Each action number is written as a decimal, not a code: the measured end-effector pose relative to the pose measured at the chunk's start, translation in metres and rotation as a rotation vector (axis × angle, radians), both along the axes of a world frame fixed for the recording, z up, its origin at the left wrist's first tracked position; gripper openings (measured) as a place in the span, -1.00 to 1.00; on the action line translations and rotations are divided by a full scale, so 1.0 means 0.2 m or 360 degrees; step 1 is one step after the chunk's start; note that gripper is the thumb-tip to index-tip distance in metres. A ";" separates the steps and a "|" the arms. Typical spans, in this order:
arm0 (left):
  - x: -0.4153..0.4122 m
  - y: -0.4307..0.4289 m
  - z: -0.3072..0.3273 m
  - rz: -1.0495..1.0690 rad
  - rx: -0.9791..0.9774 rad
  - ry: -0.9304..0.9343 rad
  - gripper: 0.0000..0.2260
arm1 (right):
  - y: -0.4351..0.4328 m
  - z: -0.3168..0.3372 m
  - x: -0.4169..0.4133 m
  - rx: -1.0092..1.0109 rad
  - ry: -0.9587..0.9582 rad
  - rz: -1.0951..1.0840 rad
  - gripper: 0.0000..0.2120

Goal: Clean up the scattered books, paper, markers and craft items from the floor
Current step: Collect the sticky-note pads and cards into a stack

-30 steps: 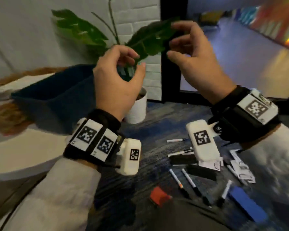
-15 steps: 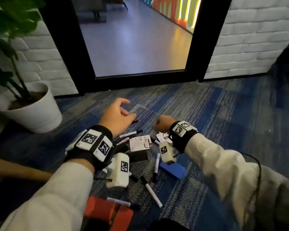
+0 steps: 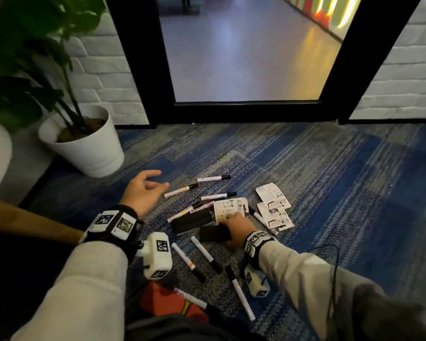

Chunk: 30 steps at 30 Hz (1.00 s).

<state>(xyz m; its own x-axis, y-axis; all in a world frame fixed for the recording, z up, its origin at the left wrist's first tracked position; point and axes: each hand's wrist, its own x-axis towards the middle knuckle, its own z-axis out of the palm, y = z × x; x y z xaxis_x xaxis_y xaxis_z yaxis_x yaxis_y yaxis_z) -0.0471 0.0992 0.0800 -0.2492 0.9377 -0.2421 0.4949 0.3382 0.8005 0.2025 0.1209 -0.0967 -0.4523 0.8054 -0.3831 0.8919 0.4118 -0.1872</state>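
The right hand (image 3: 236, 228) bends its fingers onto a black block (image 3: 212, 234), apparently to gather it; whether they grip it, I cannot tell. The left hand (image 3: 143, 193) hovers with fingers loosely spread and holds nothing, markers (image 3: 181, 191) just beyond its fingertips.

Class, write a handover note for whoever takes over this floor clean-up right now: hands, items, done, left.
Left hand: open, over the carpet beside the markers.
Right hand: on a dark block; grip unclear.
Markers, paper packets and a red item lie scattered on the carpet.
Done: nothing visibly gathered.
Left: collect all of it.
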 end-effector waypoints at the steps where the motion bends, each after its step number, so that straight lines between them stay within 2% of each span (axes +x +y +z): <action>1: 0.01 0.02 -0.02 0.0025 0.0016 -0.0040 -0.69 | 0.03 0.03 0.00 -0.0033 0.0013 0.0000 -0.47; 4: 0.06 0.05 -0.06 0.0092 0.0018 -0.0103 -0.68 | 0.15 0.13 0.03 -0.0183 0.0322 -0.0151 -0.57; 7: 0.06 0.06 -0.11 0.0284 -0.0037 -0.0172 -0.61 | 0.23 0.26 0.03 -0.0315 0.1005 -0.0436 -0.79; 9: 0.04 0.09 -0.14 0.0483 -0.0106 -0.0261 -0.54 | 0.25 0.37 -0.01 -0.0453 0.1498 -0.0628 -0.76; 11: 0.04 0.10 -0.14 0.0485 -0.0236 -0.0344 -0.54 | 0.22 0.50 -0.08 -0.0667 0.1877 -0.0652 -0.76; 13: 0.08 0.10 -0.12 0.0293 -0.0339 -0.0496 -0.65 | 0.21 0.59 -0.16 -0.0855 0.2088 -0.0544 -0.76; 15: 0.14 0.10 -0.12 0.0153 -0.0238 -0.0705 -0.71 | 0.23 0.65 -0.23 -0.0942 0.2162 -0.0423 -0.74; 17: 0.17 0.09 -0.10 0.0239 -0.0033 -0.0856 -0.77 | 0.28 0.64 -0.30 -0.0878 0.2185 -0.0465 -0.63; 18: 0.17 0.09 -0.09 0.0371 0.0069 -0.0885 -0.80 | 0.32 0.61 -0.32 -0.0828 0.2200 -0.0603 -0.54; 20: 0.15 0.11 -0.07 0.0673 0.0183 -0.0988 -0.81 | 0.39 0.48 -0.36 -0.0657 0.2113 -0.0810 -0.51; 21: 0.14 0.11 -0.06 0.0780 0.0197 -0.1141 -0.82 | 0.42 0.40 -0.39 -0.0498 0.1906 -0.0754 -0.59; 23: 0.14 0.12 -0.03 0.0887 0.0241 -0.1576 -0.84 | 0.45 0.20 -0.43 -0.0293 0.1179 -0.0315 -0.77; 25: 0.15 0.09 0.01 0.0872 0.0271 -0.1847 -0.85 | 0.42 0.05 -0.46 -0.0238 0.0556 0.0124 -0.61; 27: 0.16 0.05 -0.01 0.0740 0.0213 -0.1761 -0.90 | 0.38 -0.02 -0.44 -0.0211 0.0350 0.0289 -0.50; 30: 0.13 -0.02 -0.10 0.0642 0.0105 -0.1539 -0.94 | 0.31 -0.08 -0.38 0.0043 0.0337 0.0346 -0.38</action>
<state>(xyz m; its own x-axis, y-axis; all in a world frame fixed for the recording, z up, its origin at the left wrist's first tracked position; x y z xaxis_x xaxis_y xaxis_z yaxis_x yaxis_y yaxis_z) -0.0212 0.0945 0.0609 -0.2737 0.8468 -0.4561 -0.5051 0.2770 0.8174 0.1268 0.1834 -0.1135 -0.6828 0.6895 -0.2415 0.7244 0.5961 -0.3462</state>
